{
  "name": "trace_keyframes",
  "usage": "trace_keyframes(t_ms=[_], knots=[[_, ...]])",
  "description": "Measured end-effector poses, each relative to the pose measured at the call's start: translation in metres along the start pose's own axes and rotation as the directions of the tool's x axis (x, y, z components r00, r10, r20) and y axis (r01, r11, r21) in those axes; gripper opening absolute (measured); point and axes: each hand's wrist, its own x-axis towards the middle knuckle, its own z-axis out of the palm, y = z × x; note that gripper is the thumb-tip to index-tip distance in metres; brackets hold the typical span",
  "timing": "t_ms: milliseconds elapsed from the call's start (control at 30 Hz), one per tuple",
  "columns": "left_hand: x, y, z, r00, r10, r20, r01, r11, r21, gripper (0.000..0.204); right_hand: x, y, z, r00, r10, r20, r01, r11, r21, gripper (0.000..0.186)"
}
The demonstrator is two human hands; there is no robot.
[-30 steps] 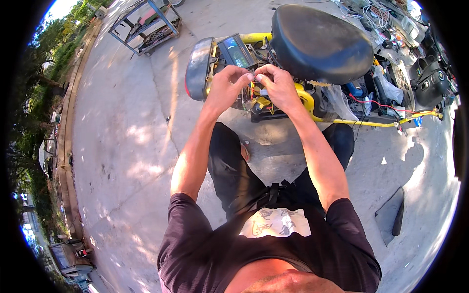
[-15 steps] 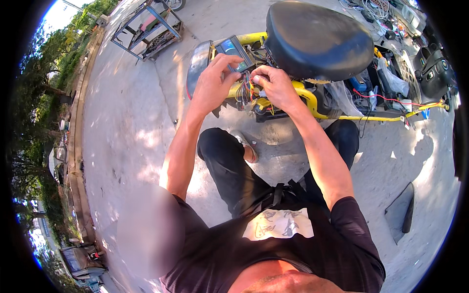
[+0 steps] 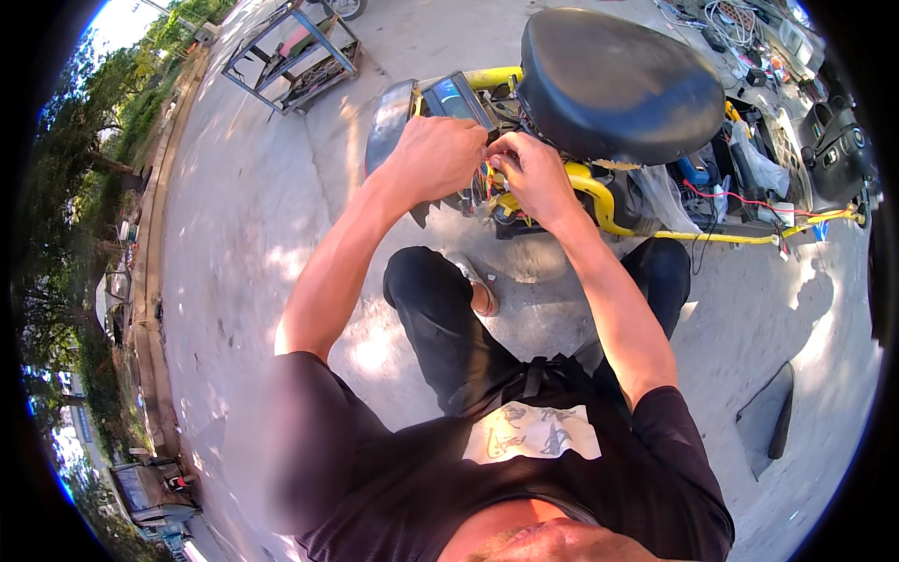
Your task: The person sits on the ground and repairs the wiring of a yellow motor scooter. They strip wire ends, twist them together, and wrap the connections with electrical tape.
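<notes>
Both hands meet over a bundle of coloured wires (image 3: 484, 181) at the rear of a yellow-framed scooter (image 3: 599, 199). My left hand (image 3: 437, 157) shows its back, fingers curled in toward the wires; what its fingertips pinch is hidden. Thumb and forefinger of my right hand (image 3: 536, 180) press together on a thin wire, close against the left fingertips. Just beyond my left hand, a dark device with a lit screen (image 3: 453, 99) rests on the scooter frame. The large black seat (image 3: 623, 84) sits to the right of it.
Tools and parts lie in the scooter's floor area, with a red cable (image 3: 740, 194) running across. A black bag or case (image 3: 832, 150) stands at the far right. Farther off is a metal cart (image 3: 295, 61). A dark flat piece (image 3: 766, 421) lies on the concrete at right.
My left hand has turned over and moved right, its raised fingers closing in beside the right fingertips. The right hand stays pinched at the wires. The whole view has shifted slightly.
</notes>
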Motion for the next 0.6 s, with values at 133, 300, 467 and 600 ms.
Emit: trace_keyframes(t_ms=[133,300,467,600], knots=[[0.016,-0.018,0.015,0.981,-0.159,0.115,0.190,0.918,-0.347,0.014,0.001,0.008,0.001,0.997,0.077,-0.010,-0.076,0.992,0.104,0.018],[-0.016,-0.018,0.009,0.965,0.022,-0.262,-0.120,0.923,-0.365,0.024,0.007,0.021,0.005,0.996,0.082,0.028,-0.086,0.978,0.188,0.019],[-0.012,-0.023,0.006,0.875,0.341,-0.345,-0.351,0.936,0.035,0.029,0.008,0.024,0.003,0.994,0.107,0.031,-0.112,0.971,0.211,0.021],[-0.008,-0.031,0.012,0.844,0.448,-0.296,-0.410,0.894,0.184,0.024,0.004,0.010,0.000,0.995,0.102,0.019,-0.104,0.985,0.138,0.018]])
